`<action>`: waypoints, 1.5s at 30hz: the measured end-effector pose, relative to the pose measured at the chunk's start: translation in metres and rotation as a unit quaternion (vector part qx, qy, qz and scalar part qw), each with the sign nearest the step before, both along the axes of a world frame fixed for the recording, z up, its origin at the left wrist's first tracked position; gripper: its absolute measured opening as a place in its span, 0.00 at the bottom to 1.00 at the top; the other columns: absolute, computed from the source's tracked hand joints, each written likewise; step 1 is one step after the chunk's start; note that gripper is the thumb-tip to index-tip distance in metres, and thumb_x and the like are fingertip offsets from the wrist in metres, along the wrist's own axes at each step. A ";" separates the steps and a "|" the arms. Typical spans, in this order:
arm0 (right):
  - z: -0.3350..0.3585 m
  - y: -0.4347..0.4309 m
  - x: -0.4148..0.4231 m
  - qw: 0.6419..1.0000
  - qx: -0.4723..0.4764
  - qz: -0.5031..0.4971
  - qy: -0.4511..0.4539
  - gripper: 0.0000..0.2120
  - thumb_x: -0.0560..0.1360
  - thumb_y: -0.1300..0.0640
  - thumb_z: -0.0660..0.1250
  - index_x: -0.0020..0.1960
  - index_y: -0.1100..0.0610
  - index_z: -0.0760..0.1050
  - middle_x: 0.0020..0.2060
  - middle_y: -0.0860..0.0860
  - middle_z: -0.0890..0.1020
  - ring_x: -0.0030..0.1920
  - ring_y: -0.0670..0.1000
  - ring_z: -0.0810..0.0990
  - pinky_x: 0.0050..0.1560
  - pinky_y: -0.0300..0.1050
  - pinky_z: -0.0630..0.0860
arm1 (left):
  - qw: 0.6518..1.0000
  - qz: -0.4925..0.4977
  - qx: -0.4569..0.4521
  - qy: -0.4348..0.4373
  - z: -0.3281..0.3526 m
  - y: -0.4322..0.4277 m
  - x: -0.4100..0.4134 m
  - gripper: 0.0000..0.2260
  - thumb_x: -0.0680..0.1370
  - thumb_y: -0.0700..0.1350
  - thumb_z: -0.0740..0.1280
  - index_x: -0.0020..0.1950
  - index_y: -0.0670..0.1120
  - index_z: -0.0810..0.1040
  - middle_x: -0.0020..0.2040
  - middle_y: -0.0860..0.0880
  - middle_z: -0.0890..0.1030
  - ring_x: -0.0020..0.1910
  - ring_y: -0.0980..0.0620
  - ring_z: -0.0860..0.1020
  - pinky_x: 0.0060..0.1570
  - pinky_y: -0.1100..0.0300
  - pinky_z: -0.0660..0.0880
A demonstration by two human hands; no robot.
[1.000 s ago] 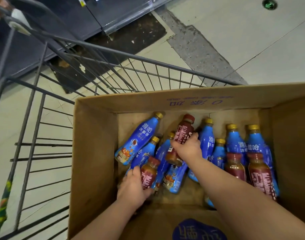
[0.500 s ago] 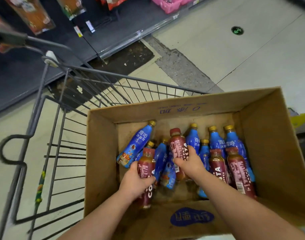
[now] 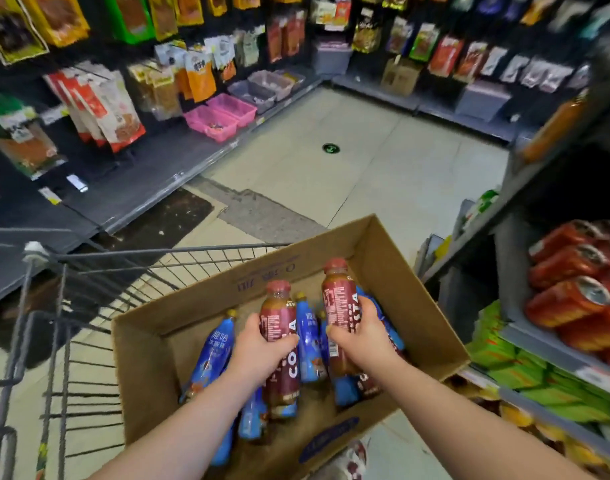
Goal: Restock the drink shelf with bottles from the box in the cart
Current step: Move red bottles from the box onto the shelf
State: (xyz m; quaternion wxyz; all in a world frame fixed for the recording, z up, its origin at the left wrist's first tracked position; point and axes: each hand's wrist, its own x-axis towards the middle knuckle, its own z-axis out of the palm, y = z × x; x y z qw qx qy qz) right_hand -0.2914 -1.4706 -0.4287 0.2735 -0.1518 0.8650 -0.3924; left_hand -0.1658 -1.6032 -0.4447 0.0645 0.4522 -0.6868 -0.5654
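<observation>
Above the cardboard box [image 3: 393, 271], both hands around smooth, seemingly plastic maroon bottles.

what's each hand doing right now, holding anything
Left hand: closed around a maroon bottle, lifted over the box.
Right hand: closed around a second maroon bottle, held a little higher.

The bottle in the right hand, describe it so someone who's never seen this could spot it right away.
Find the cardboard box sitting in the wire cart. Two hands reach over it, each gripping a dark red bottle. The right hand holds the dark red bottle nearer the drink shelf, raised higher than the left hand's; the loose blue bottles lie below.
</observation>
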 end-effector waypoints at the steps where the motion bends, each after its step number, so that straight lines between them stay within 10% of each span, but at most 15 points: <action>1: 0.006 0.007 0.000 1.000 -0.008 -0.013 0.009 0.33 0.69 0.55 0.73 0.69 0.54 0.61 0.44 0.42 0.74 0.44 0.43 0.75 0.48 0.37 0.68 | 1.000 -0.008 -0.004 0.012 0.006 0.005 -0.007 0.17 0.67 0.44 0.75 0.48 0.53 0.71 0.41 0.54 0.78 0.39 0.59 0.76 0.35 0.65 0.69; 15: 0.061 0.163 0.013 0.982 -0.072 -0.153 0.077 0.35 0.67 0.51 0.74 0.67 0.49 0.60 0.46 0.39 0.72 0.43 0.36 0.73 0.42 0.32 0.67 | 0.983 -0.145 -0.027 0.113 0.065 0.140 -0.056 0.16 0.66 0.43 0.76 0.42 0.55 0.70 0.39 0.59 0.77 0.38 0.60 0.76 0.34 0.67 0.68; 27: 0.105 0.480 0.126 0.913 -0.086 -0.378 0.132 0.30 0.67 0.52 0.73 0.61 0.42 0.59 0.44 0.35 0.74 0.40 0.32 0.74 0.35 0.27 0.67 | 0.928 -0.332 0.090 0.146 0.111 0.451 -0.029 0.16 0.68 0.45 0.76 0.47 0.54 0.71 0.45 0.51 0.80 0.43 0.51 0.80 0.40 0.58 0.76; 32: 0.127 0.587 0.177 0.874 -0.066 -0.453 0.163 0.29 0.66 0.54 0.74 0.60 0.44 0.62 0.46 0.41 0.76 0.46 0.42 0.77 0.49 0.44 0.75 | 0.895 -0.403 0.119 0.148 0.129 0.568 -0.005 0.16 0.68 0.44 0.76 0.51 0.50 0.73 0.47 0.47 0.81 0.45 0.46 0.81 0.48 0.51 0.78; 45: 0.148 0.723 0.196 0.804 -0.101 -0.547 0.212 0.31 0.66 0.56 0.74 0.61 0.45 0.60 0.49 0.44 0.76 0.47 0.41 0.77 0.43 0.38 0.73 | 0.822 -0.535 0.097 0.169 0.176 0.715 -0.016 0.19 0.69 0.46 0.75 0.56 0.52 0.71 0.47 0.51 0.80 0.42 0.53 0.80 0.34 0.61 0.74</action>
